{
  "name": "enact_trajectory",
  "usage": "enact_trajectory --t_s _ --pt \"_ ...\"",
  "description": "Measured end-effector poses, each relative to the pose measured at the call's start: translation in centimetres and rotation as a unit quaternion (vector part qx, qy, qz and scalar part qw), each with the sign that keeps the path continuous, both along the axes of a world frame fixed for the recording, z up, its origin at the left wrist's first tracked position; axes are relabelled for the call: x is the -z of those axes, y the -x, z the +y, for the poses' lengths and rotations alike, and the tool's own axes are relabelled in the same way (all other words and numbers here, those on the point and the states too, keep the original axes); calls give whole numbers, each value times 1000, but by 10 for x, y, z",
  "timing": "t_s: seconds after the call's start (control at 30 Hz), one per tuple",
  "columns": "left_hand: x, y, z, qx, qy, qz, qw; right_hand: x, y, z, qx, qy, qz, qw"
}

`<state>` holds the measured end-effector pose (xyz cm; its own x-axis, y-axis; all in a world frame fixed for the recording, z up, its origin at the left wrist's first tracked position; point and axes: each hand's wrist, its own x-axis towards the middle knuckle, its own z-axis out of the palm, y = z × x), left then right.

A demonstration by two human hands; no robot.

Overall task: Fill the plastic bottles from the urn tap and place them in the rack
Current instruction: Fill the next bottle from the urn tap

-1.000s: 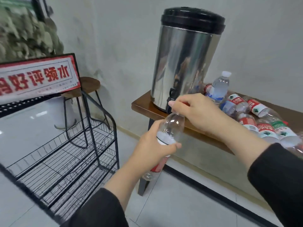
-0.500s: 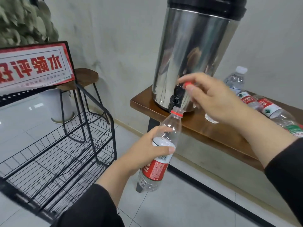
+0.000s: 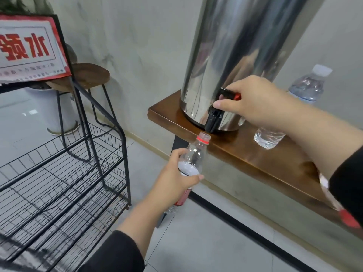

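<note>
Cap now off; my right hand has moved to tap, fingers curled round lever (cap tucked there too); my left hand grips open bottle, mouth just below spout; water not flowing yet; rack unfilled.

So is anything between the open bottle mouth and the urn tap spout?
Nothing visible: the clear plastic bottle in the left hand sits just below the black tap spout, with open air between; the right hand is on the lever above.
</note>
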<state>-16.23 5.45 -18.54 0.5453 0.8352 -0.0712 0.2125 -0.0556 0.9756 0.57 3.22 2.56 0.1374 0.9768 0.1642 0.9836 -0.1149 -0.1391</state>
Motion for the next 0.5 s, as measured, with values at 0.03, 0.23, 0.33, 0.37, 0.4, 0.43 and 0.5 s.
enact_trajectory --t_s 0.03,0.23,0.33,0.37,0.4,0.43,0.5 --pt "2 -3 3 -2 -1 -6 1000 -1 -1 1 -1 7 -5 1000" --pt "18 -16 12 1 -14 -30 999 8 3 -1 -3 -24 -42 999" --pt "20 -18 11 6 -9 -39 999 13 6 -5 3 -54 -87 995" --pt "20 -18 11 7 -6 -43 999 16 7 -7 -5 -63 -101 993" --pt "20 -19 11 7 -3 -49 999 21 7 -9 -19 -77 -118 990" --pt "20 -19 10 7 1 -56 998 26 6 -11 -37 -98 -136 985" --pt "20 -19 10 5 9 -70 998 39 2 -13 -67 -151 -149 975"
